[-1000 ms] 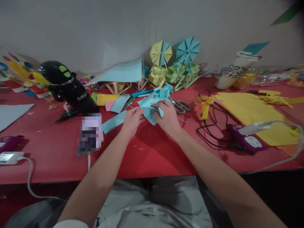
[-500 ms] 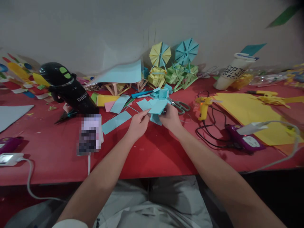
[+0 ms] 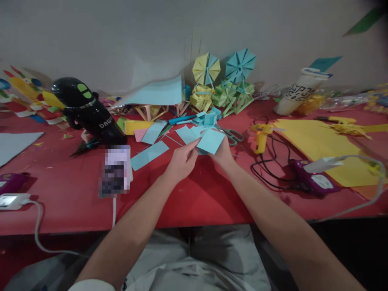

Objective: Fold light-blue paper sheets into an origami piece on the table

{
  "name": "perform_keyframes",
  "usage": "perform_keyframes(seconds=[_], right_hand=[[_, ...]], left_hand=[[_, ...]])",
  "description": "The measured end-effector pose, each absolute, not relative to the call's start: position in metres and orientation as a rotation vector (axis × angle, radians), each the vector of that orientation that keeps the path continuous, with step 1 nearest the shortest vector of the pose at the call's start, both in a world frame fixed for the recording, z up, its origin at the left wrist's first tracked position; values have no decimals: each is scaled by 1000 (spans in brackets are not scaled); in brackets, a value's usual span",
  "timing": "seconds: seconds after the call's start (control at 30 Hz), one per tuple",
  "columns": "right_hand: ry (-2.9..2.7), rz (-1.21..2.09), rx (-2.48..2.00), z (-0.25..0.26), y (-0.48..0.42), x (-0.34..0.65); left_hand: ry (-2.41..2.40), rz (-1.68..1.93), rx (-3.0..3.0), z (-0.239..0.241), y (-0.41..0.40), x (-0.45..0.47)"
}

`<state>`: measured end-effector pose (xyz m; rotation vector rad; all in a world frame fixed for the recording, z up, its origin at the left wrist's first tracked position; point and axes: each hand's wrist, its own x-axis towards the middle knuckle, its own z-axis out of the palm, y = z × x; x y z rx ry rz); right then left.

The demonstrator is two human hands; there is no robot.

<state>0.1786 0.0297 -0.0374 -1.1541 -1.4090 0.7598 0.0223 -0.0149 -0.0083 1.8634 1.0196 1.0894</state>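
In the middle of the head view, a light blue paper square (image 3: 211, 141) is held up, tilted, over the red table. My left hand (image 3: 183, 161) pinches its left corner between thumb and fingers. Behind the paper's right side is my right hand (image 3: 226, 151); the paper hides its fingers, so their grip does not show. More light blue paper pieces (image 3: 185, 134) lie just beyond my hands, partly covered. A pile of small blue folded pieces (image 3: 209, 118) sits farther back. Grey-handled scissors (image 3: 233, 136) rest right of my right hand.
A blue paper strip (image 3: 150, 155) and a phone (image 3: 115, 171) lie to the left, near a black bottle (image 3: 91, 109). On the right are a yellow glue gun (image 3: 261, 137), its black cord, a purple power box (image 3: 315, 180) and yellow sheets (image 3: 306, 141). Folded paper wheels (image 3: 240, 64) stand behind.
The blue square has moved right and toward me, turning so its face shows and covers my right fingers. My left hand has shifted slightly right with it.
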Motion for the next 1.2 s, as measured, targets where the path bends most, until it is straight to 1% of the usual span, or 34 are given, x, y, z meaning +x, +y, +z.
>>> perform_keyframes(seconds=[0.2,0.33,0.43,0.53,0.67,0.87,1.2], right_hand=[[-1646,293,-1328,-23,19,177],[-1865,136,-1270,-16,15,175],[-1996,128,-1236,-18,15,174],[-2002,195,-1228,-20,15,175],[-2013,237,-1158,-19,15,176],[-2058,172,-1083,-19,14,173],[-2088,44,-1025,-20,13,170]], left_hand=[[1157,1237,1716,-19,-4,21],[1136,1235,1554,-25,6,19],[1190,1207,1553,-27,10,16],[1234,1139,1589,-26,9,16],[1139,1073,1349,-21,5,20],[1091,992,943,-8,4,22],[1007,979,739,-2,9,14]])
